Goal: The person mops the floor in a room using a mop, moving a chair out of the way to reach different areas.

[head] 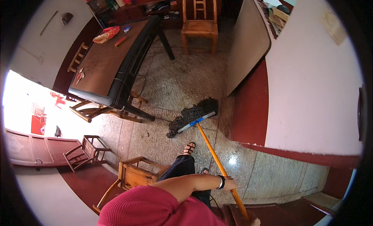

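A flat mop with dark grey strands rests spread on the speckled terrazzo floor ahead of my feet. Its head is clamped by a grey bar with a blue centre piece. From there an orange-brown wooden handle slants back toward my body. My left hand, with a dark and a silver band at the wrist, is wrapped around the handle's upper part. Lower in the picture, at its bottom edge, my right hand shows only partly, by the handle's top end; its grip is mostly hidden.
A brown-topped table bearing a red bag stands at upper left. Wooden chairs stand at the far side, beside me and by the door. A large board leans against the right wall.
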`<state>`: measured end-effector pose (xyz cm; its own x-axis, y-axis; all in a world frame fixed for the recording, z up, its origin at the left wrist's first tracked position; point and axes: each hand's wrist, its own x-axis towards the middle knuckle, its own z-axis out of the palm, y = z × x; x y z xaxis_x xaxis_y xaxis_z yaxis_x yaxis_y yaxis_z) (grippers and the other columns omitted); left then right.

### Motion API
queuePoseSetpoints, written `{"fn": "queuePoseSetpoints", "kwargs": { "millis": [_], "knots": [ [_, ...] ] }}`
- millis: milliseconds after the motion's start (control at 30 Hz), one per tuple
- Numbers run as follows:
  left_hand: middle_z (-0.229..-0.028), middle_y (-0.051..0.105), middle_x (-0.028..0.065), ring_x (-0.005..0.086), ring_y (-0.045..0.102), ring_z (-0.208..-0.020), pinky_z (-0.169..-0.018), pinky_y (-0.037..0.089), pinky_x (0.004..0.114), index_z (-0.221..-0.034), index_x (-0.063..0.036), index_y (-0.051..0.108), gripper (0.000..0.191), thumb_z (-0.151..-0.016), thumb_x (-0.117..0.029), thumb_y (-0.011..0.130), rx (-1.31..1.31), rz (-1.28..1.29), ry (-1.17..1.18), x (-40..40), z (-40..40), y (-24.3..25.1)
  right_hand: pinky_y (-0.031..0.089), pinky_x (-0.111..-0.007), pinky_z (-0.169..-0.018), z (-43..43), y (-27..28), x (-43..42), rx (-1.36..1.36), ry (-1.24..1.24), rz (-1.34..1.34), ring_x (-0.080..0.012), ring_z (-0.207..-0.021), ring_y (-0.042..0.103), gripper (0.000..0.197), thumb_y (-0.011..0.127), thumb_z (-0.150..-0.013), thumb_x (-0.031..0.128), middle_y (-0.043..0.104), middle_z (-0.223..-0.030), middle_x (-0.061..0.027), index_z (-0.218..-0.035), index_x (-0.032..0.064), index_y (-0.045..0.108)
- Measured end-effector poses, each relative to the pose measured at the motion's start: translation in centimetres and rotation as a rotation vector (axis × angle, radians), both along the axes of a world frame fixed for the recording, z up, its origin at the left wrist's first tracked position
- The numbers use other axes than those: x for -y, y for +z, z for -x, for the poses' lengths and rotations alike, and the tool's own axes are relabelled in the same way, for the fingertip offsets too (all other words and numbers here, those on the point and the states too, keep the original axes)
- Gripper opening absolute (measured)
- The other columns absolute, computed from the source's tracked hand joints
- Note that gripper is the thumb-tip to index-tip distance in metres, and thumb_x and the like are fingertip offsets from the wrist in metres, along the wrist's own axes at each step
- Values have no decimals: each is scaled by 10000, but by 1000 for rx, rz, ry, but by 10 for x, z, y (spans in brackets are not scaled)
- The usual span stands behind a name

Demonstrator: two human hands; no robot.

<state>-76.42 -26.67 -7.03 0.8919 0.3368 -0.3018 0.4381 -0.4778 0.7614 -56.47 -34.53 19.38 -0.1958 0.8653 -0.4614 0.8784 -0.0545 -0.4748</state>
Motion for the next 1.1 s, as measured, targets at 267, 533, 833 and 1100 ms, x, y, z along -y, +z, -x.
{"fn": "queuePoseSetpoints", "kwargs": {
  "millis": [267,533,833,1100],
  "knots": [
    [-880,609,138,331,595,-908,-812,478,446,-840,-66,583,81,-766,-97,573,-57,-279,657,-82,189,-42,481,-454,-595,170,-80,-137,17,164,53,-412,-740,614,200,632,-797,173,615,-752,-214,-962,63,604],
    [-1309,473,189,373,550,-1082,-938,469,417,-1157,-63,555,360,-801,-9,544,-382,-444,1085,-96,409,-66,497,-495,-650,399,-195,-196,-347,251,198,-418,-771,617,194,563,-864,173,640,-824,-202,-1035,80,552],
    [-1326,371,261,457,474,-1140,-971,432,440,-1241,-146,547,637,-662,-175,810,-199,-150,1146,-91,328,-66,495,-430,-720,338,-191,-177,-226,253,82,-392,-858,618,303,561,-890,220,643,-975,-214,-1143,53,562],
    [-795,614,161,365,537,-960,-829,480,431,-840,-55,667,521,-510,-399,877,-72,-12,670,-29,92,-18,492,-343,-628,125,-91,-75,-172,12,87,-221,-713,647,376,579,-863,155,664,-831,-175,-1217,28,581]
  ]
}}
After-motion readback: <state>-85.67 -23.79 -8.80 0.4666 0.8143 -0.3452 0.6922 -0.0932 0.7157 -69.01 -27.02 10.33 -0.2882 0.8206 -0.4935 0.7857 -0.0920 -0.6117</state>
